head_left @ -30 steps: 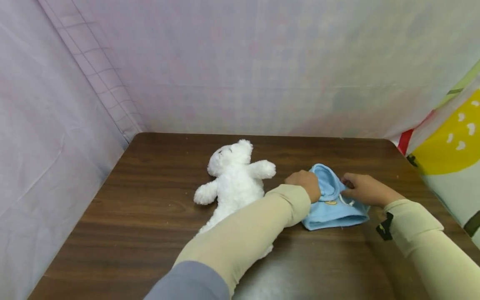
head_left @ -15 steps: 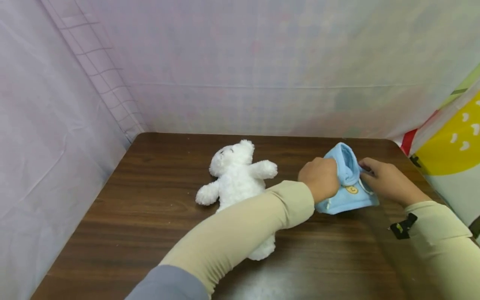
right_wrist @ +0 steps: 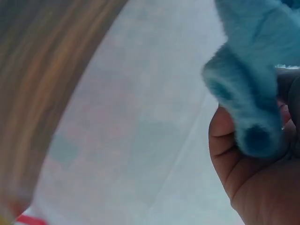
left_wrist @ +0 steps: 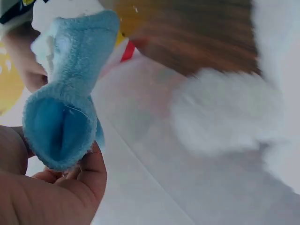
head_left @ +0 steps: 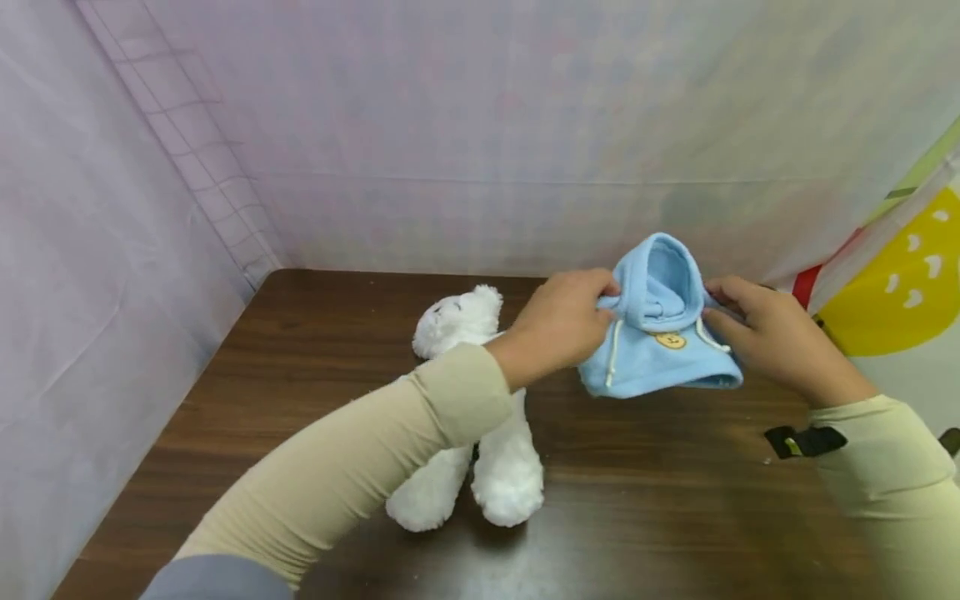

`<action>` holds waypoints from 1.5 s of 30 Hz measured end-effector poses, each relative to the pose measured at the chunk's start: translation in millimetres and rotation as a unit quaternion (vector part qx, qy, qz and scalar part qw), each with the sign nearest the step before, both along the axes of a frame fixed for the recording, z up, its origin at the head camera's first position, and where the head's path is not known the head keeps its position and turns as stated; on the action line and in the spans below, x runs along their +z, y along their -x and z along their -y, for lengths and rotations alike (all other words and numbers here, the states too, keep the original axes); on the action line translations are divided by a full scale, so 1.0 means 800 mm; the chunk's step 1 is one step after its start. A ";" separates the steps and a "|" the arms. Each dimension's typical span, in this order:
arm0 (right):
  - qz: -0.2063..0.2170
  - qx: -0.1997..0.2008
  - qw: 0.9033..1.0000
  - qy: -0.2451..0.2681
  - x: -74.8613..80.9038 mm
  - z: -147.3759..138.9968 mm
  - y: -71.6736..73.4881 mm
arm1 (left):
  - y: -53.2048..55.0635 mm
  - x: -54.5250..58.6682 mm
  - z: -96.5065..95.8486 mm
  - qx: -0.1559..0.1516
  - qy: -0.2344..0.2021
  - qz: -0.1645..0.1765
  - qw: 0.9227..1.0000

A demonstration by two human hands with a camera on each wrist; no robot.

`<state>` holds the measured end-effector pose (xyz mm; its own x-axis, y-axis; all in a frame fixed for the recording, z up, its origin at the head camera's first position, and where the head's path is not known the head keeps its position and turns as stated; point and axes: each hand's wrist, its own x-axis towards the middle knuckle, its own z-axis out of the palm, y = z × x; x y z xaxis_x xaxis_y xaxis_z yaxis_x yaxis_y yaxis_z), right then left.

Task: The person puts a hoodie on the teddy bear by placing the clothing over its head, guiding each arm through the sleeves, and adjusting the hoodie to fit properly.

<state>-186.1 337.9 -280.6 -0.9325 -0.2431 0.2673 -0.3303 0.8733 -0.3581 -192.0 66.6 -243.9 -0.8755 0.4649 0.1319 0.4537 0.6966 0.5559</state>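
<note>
A small light-blue hoodie (head_left: pixel 637 358) with white drawstrings and a yellow face patch hangs upright above the table, its hood towards the back. My left hand (head_left: pixel 564 321) pinches one sleeve of it, and the right hand (head_left: pixel 772 337) pinches the other. In the left wrist view the open cuff of a sleeve (left_wrist: pixel 75 89) shows between thumb and fingers of the left hand (left_wrist: pixel 61 192). The right wrist view shows the other sleeve (right_wrist: pixel 243 103) held by the right hand (right_wrist: pixel 258 183). A white plush toy (head_left: pixel 507 475) lies on its back, its middle hidden behind my left forearm.
The brown wooden table (head_left: pixel 637 517) carries the plush and ends at a pale curtain (head_left: pixel 465 133) at the back. Another white curtain (head_left: pixel 97 317) hangs along the left. A yellow-patterned cloth (head_left: pixel 900 292) stands past the right edge.
The hoodie has risen off the table and its front has turned towards me. My left hand first went right, then came back left and up; the right hand has lifted too.
</note>
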 end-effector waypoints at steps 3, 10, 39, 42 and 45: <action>-0.013 0.021 1.000 0.001 0.016 0.028 -0.003 | 0.009 0.000 0.039 -0.018 -0.047 -0.003 0.999; -0.017 0.053 0.998 0.031 0.033 0.102 0.003 | 0.027 -0.023 0.132 -0.032 -0.145 0.009 0.989; 0.134 0.072 0.986 0.074 -0.037 0.194 0.032 | 0.023 -0.151 0.256 0.075 -0.203 0.283 0.934; 0.140 0.064 0.985 0.076 -0.044 0.183 0.030 | 0.020 -0.153 0.249 0.046 -0.207 0.270 0.939; 0.145 0.055 0.984 0.086 -0.051 0.172 0.026 | 0.018 -0.156 0.236 0.032 -0.199 0.242 0.949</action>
